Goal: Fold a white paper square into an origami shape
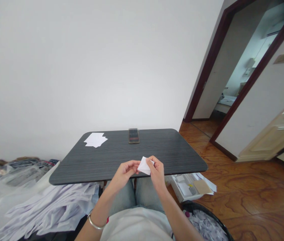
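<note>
Above the front edge of the dark table (pixel 157 150), a small folded piece of white paper (pixel 144 166) is held in my right hand (pixel 156 169). The right thumb lies on its face and the fingers are behind it. My left hand (pixel 125 170) is at the paper's left edge, fingers stretched toward it and thumb apart; the fingertips seem to touch the edge. Several loose white sheets (pixel 95 139) lie overlapping at the table's back left. A phone (pixel 133 135) rests near the back edge in the middle.
A white wall (pixel 107 67) stands behind the table. White cloth-like or paper strips (pixel 54 207) are heaped at the lower left. To the right on the wooden floor (pixel 252 194) are a box of papers (pixel 182 190) and a black-lined bin of paper scraps (pixel 204 224). A doorway stands beyond.
</note>
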`<state>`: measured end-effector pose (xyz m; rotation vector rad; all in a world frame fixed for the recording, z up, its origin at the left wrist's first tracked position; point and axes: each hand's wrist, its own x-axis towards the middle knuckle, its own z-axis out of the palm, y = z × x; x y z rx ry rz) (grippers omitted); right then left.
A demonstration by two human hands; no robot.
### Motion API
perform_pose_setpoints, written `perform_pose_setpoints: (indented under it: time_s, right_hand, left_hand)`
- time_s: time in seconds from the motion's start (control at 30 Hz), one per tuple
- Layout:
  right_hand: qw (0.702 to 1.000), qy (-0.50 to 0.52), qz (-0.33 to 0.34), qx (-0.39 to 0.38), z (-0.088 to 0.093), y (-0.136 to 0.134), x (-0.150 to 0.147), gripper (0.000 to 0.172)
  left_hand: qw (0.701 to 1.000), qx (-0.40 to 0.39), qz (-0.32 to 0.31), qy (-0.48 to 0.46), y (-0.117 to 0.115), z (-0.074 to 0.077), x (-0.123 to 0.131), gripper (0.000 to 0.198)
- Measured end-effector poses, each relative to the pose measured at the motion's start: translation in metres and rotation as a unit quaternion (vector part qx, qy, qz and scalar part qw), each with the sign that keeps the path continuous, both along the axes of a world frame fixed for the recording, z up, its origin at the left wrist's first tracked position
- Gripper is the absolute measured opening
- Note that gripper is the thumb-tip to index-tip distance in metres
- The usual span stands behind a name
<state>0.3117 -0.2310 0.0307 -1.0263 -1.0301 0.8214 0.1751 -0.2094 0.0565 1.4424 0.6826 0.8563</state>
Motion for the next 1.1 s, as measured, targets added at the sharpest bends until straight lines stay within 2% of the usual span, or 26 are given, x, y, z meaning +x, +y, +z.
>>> perform_pose_setpoints:
  time_s: [0.17, 0.33, 0.47, 0.67, 0.87, 1.0, 1.1]
  right_hand:
    - [1.0, 0.01, -0.008, -0.001, -0.001, 0.001, -0.002, 0.027]
    - [0.999, 0.031, -0.005, -0.011, -0.004, 0.003, -0.002, 0.034]
    - [1.0, 0.018, -0.012, 0.003, -0.007, 0.005, 0.003, 0.03]
    - [0.999, 0.003, 0.044, -0.028, -0.017, 0.01, 0.006, 0.021]
    - [0.993, 0.049, 0.108, -0.021, -0.023, 0.013, 0.005, 0.02]
    - [0.989, 0.033, 0.141, -0.009, -0.032, 0.016, 0.003, 0.019]
    - [0.992, 0.019, 0.125, -0.004, -0.044, 0.022, 0.004, 0.015]
  left_hand:
    - [0.999, -0.005, 0.03, 0.009, 0.003, -0.008, 0.005, 0.024]
    - [0.993, 0.039, 0.098, 0.047, 0.01, -0.02, 0.005, 0.026]
    - [0.988, 0.065, 0.129, 0.062, 0.013, -0.02, 0.0, 0.025]
    - [0.972, 0.119, 0.188, 0.079, 0.013, -0.021, -0.002, 0.02]
    - [0.943, 0.247, 0.221, 0.042, 0.021, -0.029, -0.004, 0.01]
    - [0.935, 0.264, 0.229, 0.055, 0.026, -0.038, -0.005, 0.012]
    - [0.944, 0.246, 0.214, 0.054, 0.03, -0.048, -0.005, 0.012]
